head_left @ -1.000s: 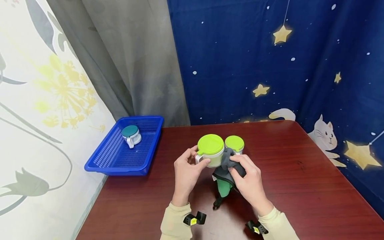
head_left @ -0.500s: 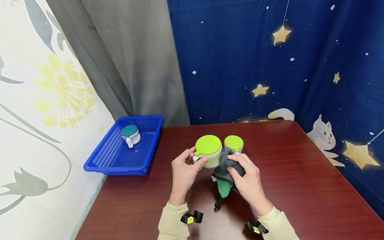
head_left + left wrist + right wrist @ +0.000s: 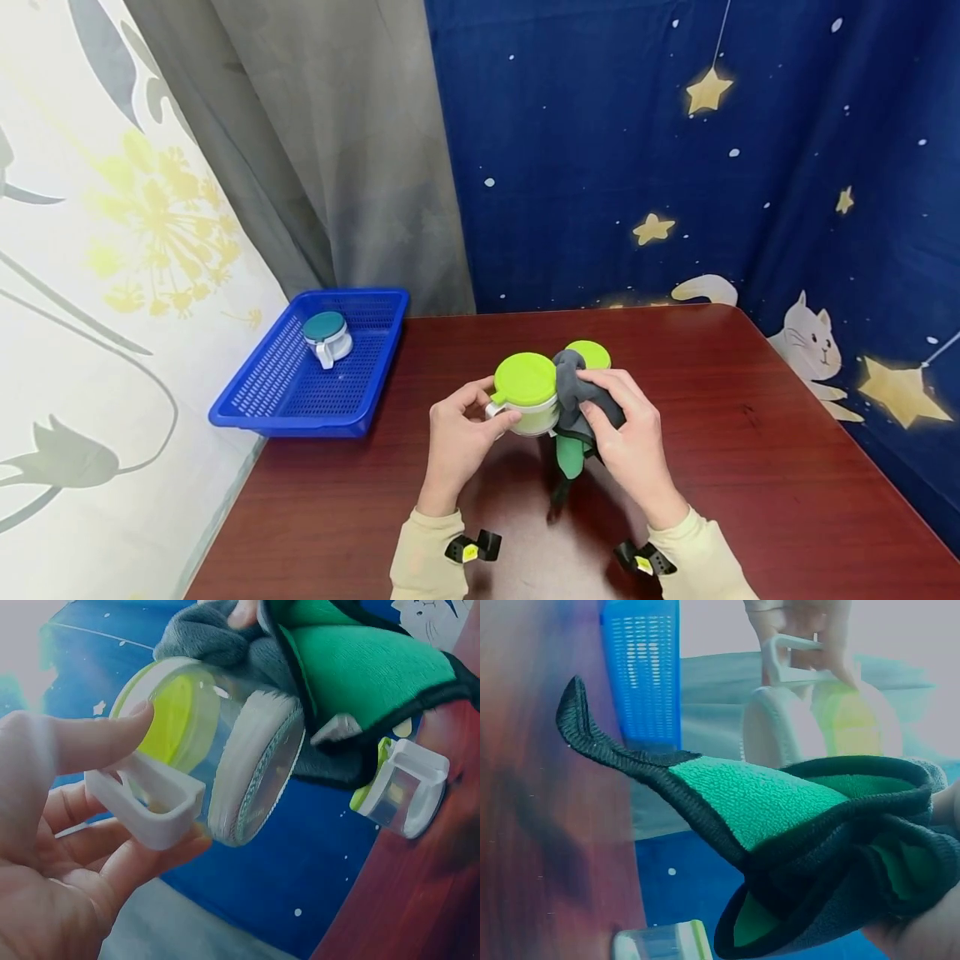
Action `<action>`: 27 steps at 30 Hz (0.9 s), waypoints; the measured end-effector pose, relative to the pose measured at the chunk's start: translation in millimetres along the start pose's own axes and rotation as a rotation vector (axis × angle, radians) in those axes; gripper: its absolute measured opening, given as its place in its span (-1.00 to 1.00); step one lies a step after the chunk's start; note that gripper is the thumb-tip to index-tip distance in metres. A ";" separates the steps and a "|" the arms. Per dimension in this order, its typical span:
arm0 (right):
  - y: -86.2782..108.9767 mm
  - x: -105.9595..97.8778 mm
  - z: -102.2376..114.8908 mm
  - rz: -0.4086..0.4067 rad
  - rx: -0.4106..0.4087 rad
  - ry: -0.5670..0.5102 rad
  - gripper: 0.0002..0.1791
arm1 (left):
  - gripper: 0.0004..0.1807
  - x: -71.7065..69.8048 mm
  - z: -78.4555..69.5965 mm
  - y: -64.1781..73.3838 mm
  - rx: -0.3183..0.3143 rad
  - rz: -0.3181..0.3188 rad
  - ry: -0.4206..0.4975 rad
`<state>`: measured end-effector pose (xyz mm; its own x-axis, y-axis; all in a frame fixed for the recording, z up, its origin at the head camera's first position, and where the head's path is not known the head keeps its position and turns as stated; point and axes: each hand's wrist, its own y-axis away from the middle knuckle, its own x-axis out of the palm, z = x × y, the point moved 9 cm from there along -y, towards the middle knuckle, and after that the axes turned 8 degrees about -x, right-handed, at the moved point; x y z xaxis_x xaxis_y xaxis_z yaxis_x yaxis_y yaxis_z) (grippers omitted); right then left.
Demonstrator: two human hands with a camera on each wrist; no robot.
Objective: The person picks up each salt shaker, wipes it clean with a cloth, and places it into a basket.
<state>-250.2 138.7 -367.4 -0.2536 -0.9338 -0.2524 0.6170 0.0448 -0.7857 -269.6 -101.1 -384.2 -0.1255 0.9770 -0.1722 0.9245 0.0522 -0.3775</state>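
Observation:
My left hand [image 3: 463, 442] holds a clear seasoning jar [image 3: 525, 380] with a lime-green lid and a white handle, thumb and fingers around it at the handle side. The left wrist view shows its ribbed white base [image 3: 259, 769] tipped toward the camera. In my right hand [image 3: 633, 437] a cleaning cloth [image 3: 581, 400], grey on one face and green on the other with black edging, is pinched and bunched against the jar's right side. The cloth's loose end hangs below. A smaller lime-lidded jar [image 3: 594, 353] stands on the table behind the cloth, partly hidden.
To the left, a blue plastic basket [image 3: 378, 392] holds a white-handled jar [image 3: 327, 333] with a teal lid. The dark red table [image 3: 750, 450] extends to the right of my hands. Curtains [image 3: 600, 150] hang behind it.
The held jar has come slightly nearer to me. My right hand has shifted the cloth up along the jar's side, and it covers more of the smaller jar behind.

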 end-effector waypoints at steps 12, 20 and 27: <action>-3.3 4.9 1.8 0.105 -0.023 0.040 -0.38 | -0.67 -3.0 -12.6 5.3 0.027 0.013 0.015; 2.2 6.7 -0.8 0.100 -0.091 0.085 -0.40 | -0.67 -3.4 -12.4 5.1 0.018 -0.006 0.022; 11.9 15.8 -12.8 0.171 -0.115 0.254 -0.51 | -0.66 -5.9 -2.7 3.3 0.019 0.010 0.117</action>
<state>-256.4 129.0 -388.0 -0.3404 -0.7915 -0.5077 0.5821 0.2466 -0.7748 -264.8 -106.2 -382.0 -0.0725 0.9950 -0.0690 0.9185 0.0397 -0.3935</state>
